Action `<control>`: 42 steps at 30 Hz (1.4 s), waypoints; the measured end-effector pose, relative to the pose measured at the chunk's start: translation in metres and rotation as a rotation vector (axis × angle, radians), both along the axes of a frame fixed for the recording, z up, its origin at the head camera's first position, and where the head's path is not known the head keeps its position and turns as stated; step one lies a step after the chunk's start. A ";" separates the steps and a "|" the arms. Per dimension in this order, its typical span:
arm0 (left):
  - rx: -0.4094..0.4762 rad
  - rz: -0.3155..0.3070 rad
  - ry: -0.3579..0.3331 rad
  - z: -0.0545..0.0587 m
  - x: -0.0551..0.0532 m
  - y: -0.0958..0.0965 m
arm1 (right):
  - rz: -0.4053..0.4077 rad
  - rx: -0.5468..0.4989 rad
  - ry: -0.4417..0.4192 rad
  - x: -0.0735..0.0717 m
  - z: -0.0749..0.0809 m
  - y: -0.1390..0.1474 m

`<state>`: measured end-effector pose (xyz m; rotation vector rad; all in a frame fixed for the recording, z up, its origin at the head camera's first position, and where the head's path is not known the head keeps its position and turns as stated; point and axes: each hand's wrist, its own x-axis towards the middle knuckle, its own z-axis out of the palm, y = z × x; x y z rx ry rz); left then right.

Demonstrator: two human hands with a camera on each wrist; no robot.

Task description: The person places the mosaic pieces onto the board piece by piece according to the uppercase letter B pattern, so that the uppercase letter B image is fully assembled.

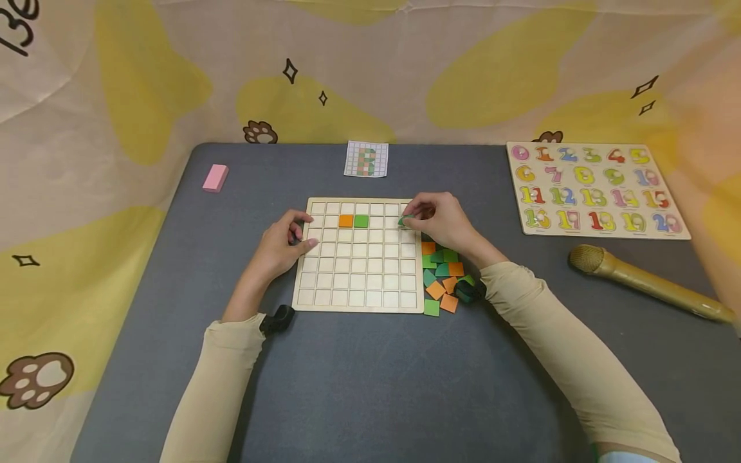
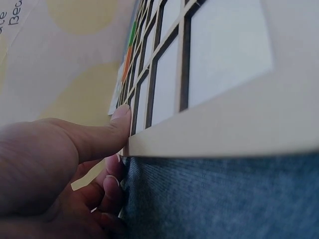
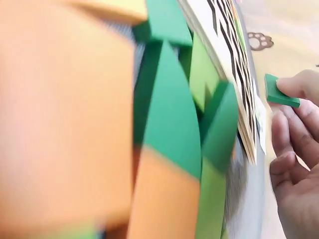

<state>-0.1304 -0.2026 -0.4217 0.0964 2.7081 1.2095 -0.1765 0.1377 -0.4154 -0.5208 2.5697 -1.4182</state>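
A wooden grid board (image 1: 359,307) lies on the table with one orange square tile (image 1: 345,221) and one light green tile (image 1: 361,221) side by side in an upper row. At the board's left edge, my left hand (image 1: 280,244) holds the frame, its thumb (image 2: 112,134) on the rim and the other fingers curled beside it. Thumb and fingertips of my right hand (image 1: 442,218) pinch a dark green tile (image 3: 281,92) over the board's upper right cells. Beside the board's right edge lies a loose pile of orange and green tiles (image 1: 435,290), partly under the right wrist.
A small pattern card (image 1: 366,159) lies behind the board. A pink block (image 1: 215,178) is at the back left. To the right are a number puzzle board (image 1: 602,228) and a gold microphone (image 1: 654,283). A patterned cloth (image 1: 370,77) rises behind the table.
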 end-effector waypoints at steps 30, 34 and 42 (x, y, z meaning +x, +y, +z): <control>0.007 0.001 0.009 0.001 -0.001 0.001 | -0.111 0.125 -0.062 -0.004 0.001 -0.057; 0.007 0.004 0.007 0.001 0.000 0.001 | -0.119 0.151 -0.057 -0.002 0.004 -0.058; 0.013 0.001 0.008 0.000 0.000 0.000 | -0.144 0.212 -0.061 0.000 0.001 -0.062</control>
